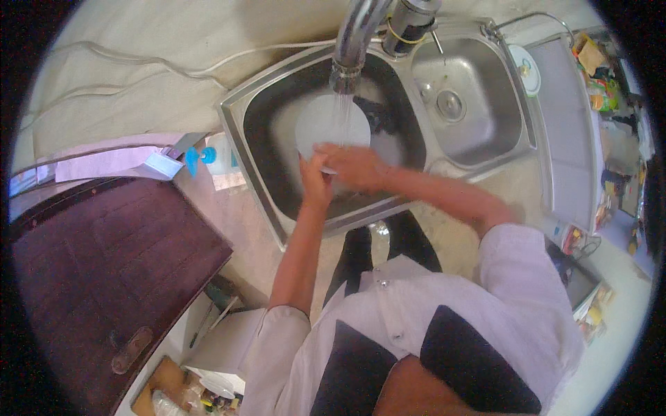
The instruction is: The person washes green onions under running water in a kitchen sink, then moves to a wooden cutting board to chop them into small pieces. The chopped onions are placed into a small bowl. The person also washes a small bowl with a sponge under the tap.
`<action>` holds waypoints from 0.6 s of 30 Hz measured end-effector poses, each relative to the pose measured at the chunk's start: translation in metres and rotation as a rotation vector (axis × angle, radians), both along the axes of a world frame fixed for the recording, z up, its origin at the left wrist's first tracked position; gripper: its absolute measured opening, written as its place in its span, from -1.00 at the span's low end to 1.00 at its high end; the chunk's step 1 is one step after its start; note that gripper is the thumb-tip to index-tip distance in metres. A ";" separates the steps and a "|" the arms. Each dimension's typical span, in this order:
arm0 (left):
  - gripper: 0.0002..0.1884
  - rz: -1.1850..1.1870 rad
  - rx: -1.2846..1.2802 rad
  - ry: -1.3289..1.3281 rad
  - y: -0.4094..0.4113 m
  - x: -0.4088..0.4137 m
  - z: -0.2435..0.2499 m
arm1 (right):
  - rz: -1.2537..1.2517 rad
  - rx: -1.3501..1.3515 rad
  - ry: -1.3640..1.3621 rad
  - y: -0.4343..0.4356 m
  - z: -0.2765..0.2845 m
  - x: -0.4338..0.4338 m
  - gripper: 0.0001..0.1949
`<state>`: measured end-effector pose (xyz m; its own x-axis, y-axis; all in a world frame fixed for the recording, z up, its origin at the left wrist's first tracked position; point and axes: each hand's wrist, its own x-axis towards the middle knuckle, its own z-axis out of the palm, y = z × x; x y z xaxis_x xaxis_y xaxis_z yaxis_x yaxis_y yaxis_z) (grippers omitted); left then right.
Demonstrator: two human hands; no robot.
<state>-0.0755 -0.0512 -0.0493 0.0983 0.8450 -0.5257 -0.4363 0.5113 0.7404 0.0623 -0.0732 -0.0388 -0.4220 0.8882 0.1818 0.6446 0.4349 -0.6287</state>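
A round white plate is tilted under the running metal faucet, over the large sink basin. My left hand grips its near edge from below. Across that same edge lies my right hand, slightly blurred, its fingers overlapping those of my left hand. Whether the right hand grips the plate or only rests on it cannot be told. Water from the spout falls onto the plate's face. A dark shape shows in the basin behind the plate, too unclear to name.
A smaller steel basin with a drain adjoins on the right. Left of the sink stands a bottle with a blue pump, near a dark brown door. A round white lid leans at the right rim, beside a grey-white surface.
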 end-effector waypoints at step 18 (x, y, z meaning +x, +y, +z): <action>-0.52 -0.013 0.034 -0.069 0.005 0.003 -0.019 | -0.148 0.015 -0.072 0.001 0.012 -0.014 -0.57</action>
